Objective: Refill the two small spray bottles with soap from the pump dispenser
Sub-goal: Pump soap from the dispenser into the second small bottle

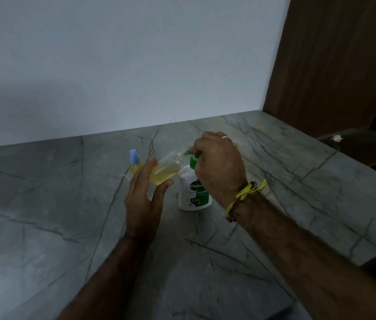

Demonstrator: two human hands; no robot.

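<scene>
My left hand (144, 197) holds a small clear bottle (166, 169) without its cap, tilted so its mouth points up and right at the green nozzle of the pump dispenser. Yellow soap fills about its lower half. The white dispenser (194, 195) with a green pump head stands upright on the counter. My right hand (219, 167) is closed over the pump head from above and hides most of it. A second small bottle (134, 163) with a blue spray cap and yellow liquid stands upright behind my left hand.
The grey veined stone counter (67, 204) meets a white wall at the back. A brown wooden panel (332, 65) rises at the right, and the counter edge drops off at the far right. A small white scrap (337, 138) lies at the right rear.
</scene>
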